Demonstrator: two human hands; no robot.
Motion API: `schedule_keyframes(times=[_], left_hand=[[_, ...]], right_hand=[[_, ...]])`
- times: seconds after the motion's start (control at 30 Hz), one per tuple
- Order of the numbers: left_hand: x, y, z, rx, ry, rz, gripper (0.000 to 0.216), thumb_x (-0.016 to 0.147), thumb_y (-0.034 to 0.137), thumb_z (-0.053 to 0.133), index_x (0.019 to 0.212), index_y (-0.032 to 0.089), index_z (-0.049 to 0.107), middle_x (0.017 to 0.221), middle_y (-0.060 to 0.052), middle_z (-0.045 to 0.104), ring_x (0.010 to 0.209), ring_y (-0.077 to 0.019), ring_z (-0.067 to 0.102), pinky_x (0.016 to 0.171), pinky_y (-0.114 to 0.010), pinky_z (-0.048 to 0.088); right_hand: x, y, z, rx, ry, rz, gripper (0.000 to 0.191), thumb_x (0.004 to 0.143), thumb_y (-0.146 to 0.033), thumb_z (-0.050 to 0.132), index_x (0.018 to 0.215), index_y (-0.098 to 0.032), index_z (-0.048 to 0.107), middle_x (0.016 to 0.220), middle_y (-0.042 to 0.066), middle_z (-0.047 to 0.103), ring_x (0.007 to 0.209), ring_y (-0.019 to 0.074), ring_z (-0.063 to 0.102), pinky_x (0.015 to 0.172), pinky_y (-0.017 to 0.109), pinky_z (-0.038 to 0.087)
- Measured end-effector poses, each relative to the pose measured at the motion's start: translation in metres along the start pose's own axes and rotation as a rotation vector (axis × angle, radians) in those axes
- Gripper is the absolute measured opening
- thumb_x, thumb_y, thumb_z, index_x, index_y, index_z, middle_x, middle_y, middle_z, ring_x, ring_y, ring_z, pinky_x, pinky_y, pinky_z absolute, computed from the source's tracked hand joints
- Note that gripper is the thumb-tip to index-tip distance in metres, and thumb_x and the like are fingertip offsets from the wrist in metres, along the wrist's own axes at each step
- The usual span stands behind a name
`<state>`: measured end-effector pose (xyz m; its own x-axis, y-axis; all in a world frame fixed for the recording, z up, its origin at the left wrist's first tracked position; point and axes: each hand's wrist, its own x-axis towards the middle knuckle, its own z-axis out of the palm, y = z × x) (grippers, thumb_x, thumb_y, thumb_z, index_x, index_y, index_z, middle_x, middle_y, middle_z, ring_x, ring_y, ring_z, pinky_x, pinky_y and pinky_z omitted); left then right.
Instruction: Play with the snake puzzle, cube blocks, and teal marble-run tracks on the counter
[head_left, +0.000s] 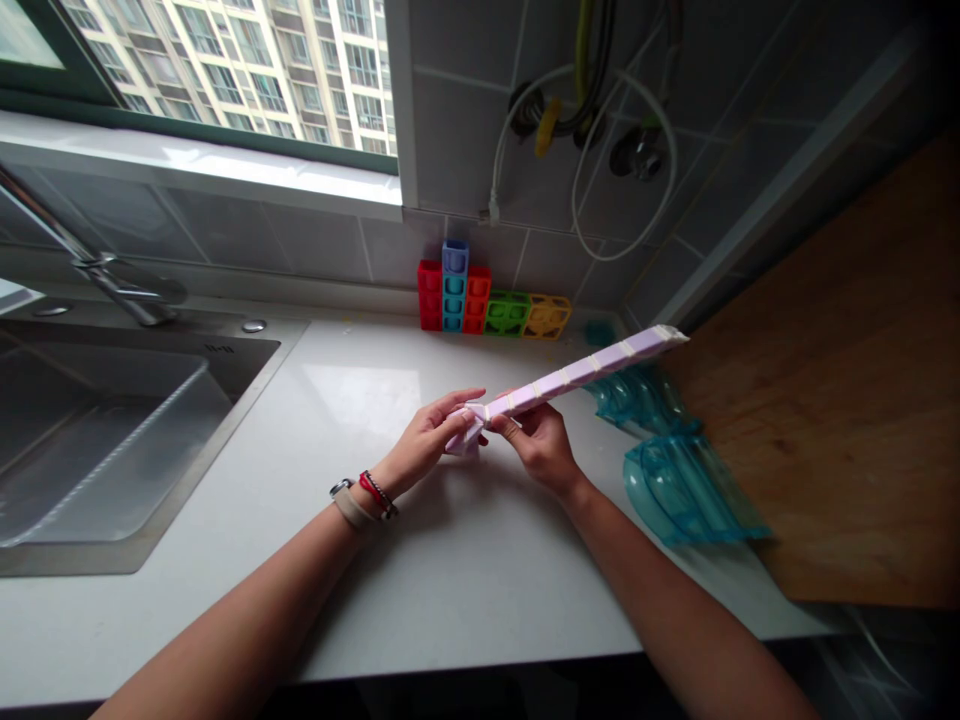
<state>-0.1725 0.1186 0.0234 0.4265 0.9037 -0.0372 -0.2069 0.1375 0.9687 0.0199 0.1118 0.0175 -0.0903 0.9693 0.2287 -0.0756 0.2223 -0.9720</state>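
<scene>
A long, narrow lilac strip (574, 376) with pale bands across it slants up to the right above the white counter (390, 600). Its kind is unclear; a wider, folded-looking lilac piece (466, 440) sits at its near left end. Around that end piece the fingers of my left hand (420, 447) are closed, thumb on top. Just to the right, my right hand (544, 445) pinches the strip from below, its thumb near the joint. Part of the end piece is hidden by my left fingers.
Colourful moulded blocks (454, 300) stand against the tiled wall. Clear teal plastic pieces (682, 490) lie at the right, beside a wooden board (840, 400). A sink (142, 560) with a translucent bin (150, 450) and a faucet (112, 270) is at the left. White cable (671, 190) hangs above.
</scene>
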Motion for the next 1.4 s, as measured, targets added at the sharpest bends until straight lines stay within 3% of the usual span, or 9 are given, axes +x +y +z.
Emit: schedule_keyframes(times=[0.13, 0.23, 0.33, 0.43, 0.53, 0.67, 0.87, 1.07, 1.4], left_hand=[[-0.002, 0.000, 0.000, 0.022, -0.049, -0.008, 0.058, 0.094, 0.055, 0.062, 0.142, 0.022, 0.056, 0.110, -0.011, 0.071, 0.090, -0.0258, 0.074, 0.077, -0.043, 0.064], [-0.003, -0.001, 0.000, 0.135, -0.120, 0.084, 0.073, 0.083, 0.045, 0.080, 0.147, 0.026, 0.050, 0.126, -0.013, 0.065, 0.104, -0.0276, 0.070, 0.082, -0.040, 0.064], [-0.004, -0.001, 0.000, 0.288, -0.070, 0.165, 0.076, 0.073, 0.034, 0.089, 0.141, 0.025, 0.056, 0.132, -0.013, 0.063, 0.103, -0.0254, 0.069, 0.082, -0.035, 0.063], [-0.004, -0.003, -0.001, 0.326, -0.009, 0.187, 0.070, 0.073, 0.035, 0.089, 0.136, 0.021, 0.061, 0.123, -0.012, 0.068, 0.097, -0.0240, 0.070, 0.080, -0.034, 0.062], [-0.002, -0.006, -0.003, 0.284, -0.001, 0.180, 0.062, 0.073, 0.035, 0.089, 0.129, 0.018, 0.066, 0.110, -0.011, 0.072, 0.093, -0.0231, 0.071, 0.080, -0.034, 0.062], [0.000, -0.009, -0.004, 0.160, 0.002, 0.085, 0.039, 0.079, 0.042, 0.084, 0.104, 0.015, 0.072, 0.090, -0.008, 0.073, 0.086, -0.0227, 0.072, 0.078, -0.037, 0.063], [0.001, -0.007, -0.004, 0.026, -0.012, -0.022, 0.043, 0.082, 0.049, 0.078, 0.106, 0.014, 0.073, 0.094, -0.010, 0.072, 0.086, -0.0244, 0.073, 0.077, -0.042, 0.066], [0.002, -0.009, -0.005, -0.033, -0.047, -0.043, 0.041, 0.083, 0.044, 0.080, 0.110, 0.015, 0.073, 0.101, -0.011, 0.072, 0.093, -0.0259, 0.073, 0.082, -0.043, 0.065], [0.002, -0.010, -0.006, -0.073, -0.101, -0.092, 0.041, 0.084, 0.045, 0.079, 0.109, 0.015, 0.073, 0.106, -0.013, 0.073, 0.099, -0.0274, 0.072, 0.085, -0.044, 0.064]], right_hand=[[0.002, 0.003, -0.001, 0.095, 0.063, 0.067, 0.041, 0.079, -0.050, 0.083, 0.101, -0.019, 0.068, 0.094, 0.004, 0.071, 0.087, 0.0229, 0.072, 0.081, 0.040, 0.066], [0.005, 0.002, -0.005, 0.177, 0.155, 0.122, 0.042, 0.077, -0.050, 0.085, 0.101, -0.019, 0.067, 0.092, 0.002, 0.070, 0.079, 0.0190, 0.072, 0.076, 0.036, 0.066], [0.006, 0.000, -0.006, 0.223, 0.160, 0.173, 0.044, 0.075, -0.050, 0.086, 0.099, -0.019, 0.067, 0.091, 0.001, 0.070, 0.077, 0.0177, 0.071, 0.074, 0.035, 0.066], [0.007, -0.001, -0.005, 0.229, 0.134, 0.198, 0.045, 0.073, -0.051, 0.087, 0.098, -0.019, 0.067, 0.088, 0.001, 0.071, 0.078, 0.0181, 0.071, 0.076, 0.035, 0.065], [0.006, -0.001, -0.004, 0.178, 0.134, 0.140, 0.044, 0.074, -0.050, 0.087, 0.099, -0.019, 0.068, 0.087, 0.002, 0.072, 0.077, 0.0196, 0.072, 0.076, 0.037, 0.066], [0.001, -0.002, -0.003, -0.024, 0.119, -0.039, 0.038, 0.078, -0.044, 0.086, 0.104, -0.021, 0.069, 0.099, 0.007, 0.075, 0.091, 0.0249, 0.074, 0.082, 0.039, 0.065], [-0.006, 0.000, -0.006, -0.341, 0.088, -0.227, 0.025, 0.086, -0.040, 0.079, 0.105, -0.025, 0.071, 0.109, 0.008, 0.074, 0.099, 0.0271, 0.073, 0.090, 0.042, 0.062], [-0.003, 0.000, -0.004, -0.199, 0.095, -0.160, 0.027, 0.086, -0.042, 0.078, 0.105, -0.024, 0.070, 0.108, 0.008, 0.073, 0.095, 0.0261, 0.074, 0.086, 0.041, 0.065], [-0.002, 0.007, -0.004, -0.213, 0.137, -0.140, 0.035, 0.087, -0.048, 0.076, 0.109, -0.024, 0.064, 0.108, 0.007, 0.070, 0.094, 0.0251, 0.072, 0.082, 0.040, 0.065]])
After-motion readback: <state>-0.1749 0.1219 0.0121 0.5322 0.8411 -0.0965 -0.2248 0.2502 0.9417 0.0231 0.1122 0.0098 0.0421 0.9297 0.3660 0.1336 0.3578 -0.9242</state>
